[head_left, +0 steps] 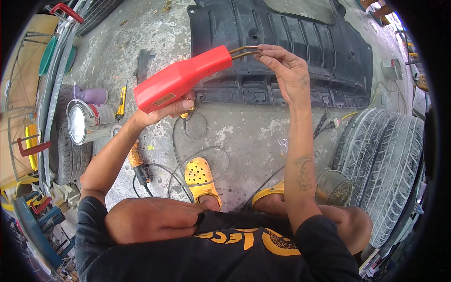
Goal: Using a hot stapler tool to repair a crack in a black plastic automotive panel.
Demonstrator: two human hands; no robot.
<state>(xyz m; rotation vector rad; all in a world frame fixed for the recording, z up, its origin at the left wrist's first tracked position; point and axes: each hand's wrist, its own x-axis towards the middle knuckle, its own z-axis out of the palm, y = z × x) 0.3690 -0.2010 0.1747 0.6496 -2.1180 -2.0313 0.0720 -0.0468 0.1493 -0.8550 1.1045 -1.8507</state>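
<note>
My left hand [176, 107] is wrapped round the underside of a red plastic hot stapler [181, 77], a plastic welder with two bent brass prongs [243, 51] at its front. The tool tilts up to the right above the floor. At the prong tips, the thumb and fingers of my right hand [284, 66] are pinched together. Whether a small piece sits between those fingertips is too small to tell. Beyond both hands lies a large black ribbed plastic car undertray [300, 77], flat on the concrete.
Tyres [383, 160] stand at the right beside a clear container [334, 188]. To the left are a paint can [89, 121], a yellow utility knife [122, 101] and an orange power tool [136, 157]. A black cable [176, 150] loops over the floor by my yellow clogs [199, 176].
</note>
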